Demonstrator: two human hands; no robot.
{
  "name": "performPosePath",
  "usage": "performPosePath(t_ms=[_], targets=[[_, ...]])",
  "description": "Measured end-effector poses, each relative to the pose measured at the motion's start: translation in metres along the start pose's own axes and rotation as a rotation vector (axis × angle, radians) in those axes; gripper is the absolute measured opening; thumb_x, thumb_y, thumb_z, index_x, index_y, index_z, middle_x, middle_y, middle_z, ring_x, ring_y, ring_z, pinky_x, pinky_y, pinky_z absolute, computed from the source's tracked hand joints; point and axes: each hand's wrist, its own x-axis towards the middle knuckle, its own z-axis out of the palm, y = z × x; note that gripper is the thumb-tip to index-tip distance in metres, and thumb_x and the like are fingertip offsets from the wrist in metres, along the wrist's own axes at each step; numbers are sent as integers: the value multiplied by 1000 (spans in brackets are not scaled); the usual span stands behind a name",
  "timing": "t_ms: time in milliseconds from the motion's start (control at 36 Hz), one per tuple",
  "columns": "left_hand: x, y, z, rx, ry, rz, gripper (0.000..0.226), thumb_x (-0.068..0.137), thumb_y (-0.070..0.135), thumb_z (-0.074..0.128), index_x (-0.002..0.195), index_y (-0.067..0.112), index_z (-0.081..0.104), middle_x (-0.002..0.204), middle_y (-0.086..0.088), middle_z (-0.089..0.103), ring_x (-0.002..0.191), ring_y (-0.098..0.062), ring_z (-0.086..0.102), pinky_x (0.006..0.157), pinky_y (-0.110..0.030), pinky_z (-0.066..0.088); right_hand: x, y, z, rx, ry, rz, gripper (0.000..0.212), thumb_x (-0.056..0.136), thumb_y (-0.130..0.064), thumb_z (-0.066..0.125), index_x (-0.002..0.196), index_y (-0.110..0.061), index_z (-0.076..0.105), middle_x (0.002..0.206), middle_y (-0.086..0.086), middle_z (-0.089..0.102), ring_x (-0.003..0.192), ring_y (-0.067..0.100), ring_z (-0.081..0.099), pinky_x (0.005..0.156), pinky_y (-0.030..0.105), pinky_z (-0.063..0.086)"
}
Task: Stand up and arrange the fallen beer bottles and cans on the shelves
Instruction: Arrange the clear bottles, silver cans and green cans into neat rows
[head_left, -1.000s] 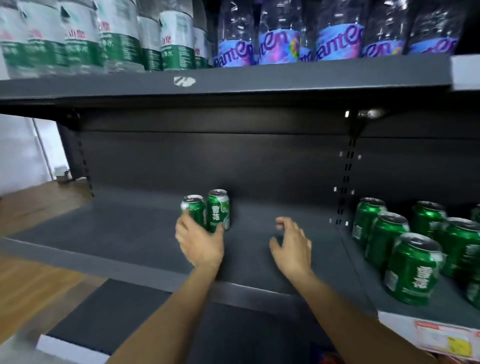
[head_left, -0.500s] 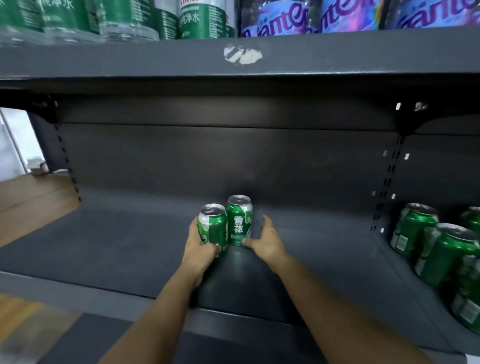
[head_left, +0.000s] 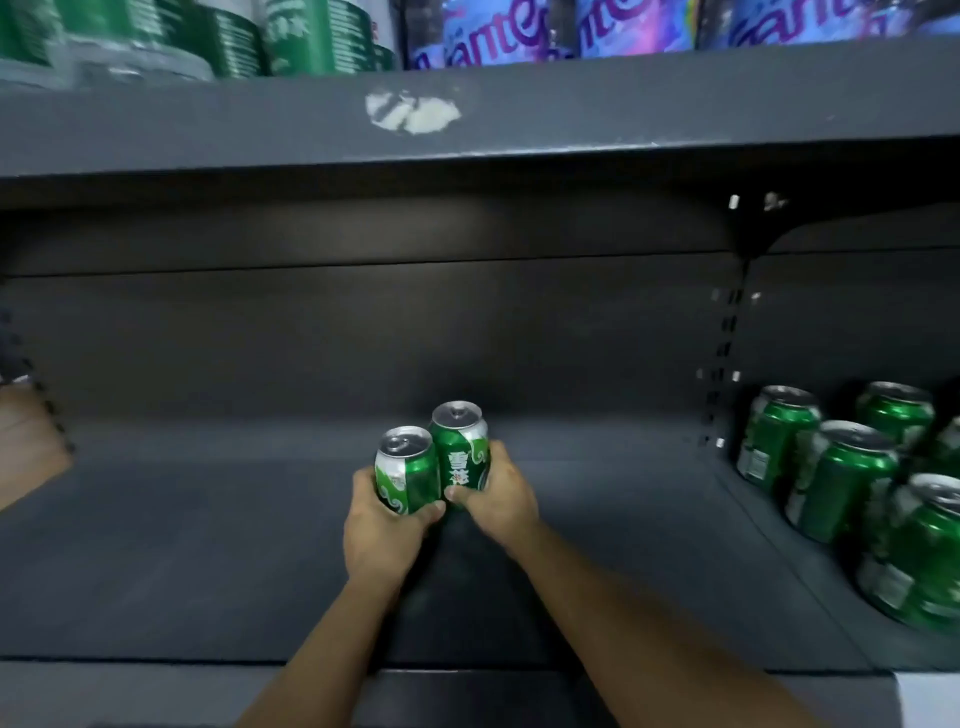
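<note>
Two green beer cans stand upright and touching near the middle of the dark shelf (head_left: 208, 545), so the step in hand looks like arranging the pair, not righting them. The left hand (head_left: 382, 535) wraps its fingers round the nearer can (head_left: 406, 470); the right hand (head_left: 498, 499) grips the farther can (head_left: 460, 447), thumb across its front. Next, I judge, both need sliding together into line, perhaps toward the group of cans (head_left: 841, 478) on the right, kept level so neither tips.
</note>
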Motion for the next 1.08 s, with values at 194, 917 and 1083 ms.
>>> performPosePath(t_ms=[194,917,1083], targets=[[-23,27,60,-55,-122,55,60,63,17,88,106,30,48,91,10,64,90,-21,64,85,-46,54,-14,41,-90,-35,150,97,54,79,-31,76,122,-21,45,121,-1,63,113,24,58,92,36,46],[-82,67,181,-81,-266,58,59,55,18,88,101,29,53,93,10,67,89,-16,65,84,-45,55,18,124,-192,-101,141,185,53,83,-28,74,127,-22,45,123,1,63,114,26,58,93,34,46],[-76,62,183,-105,-322,101,58,61,10,87,100,34,52,95,11,66,90,-13,64,84,-46,55,25,123,-185,-50,69,178,57,82,-22,73,129,-23,43,123,1,61,115,24,56,100,42,44]])
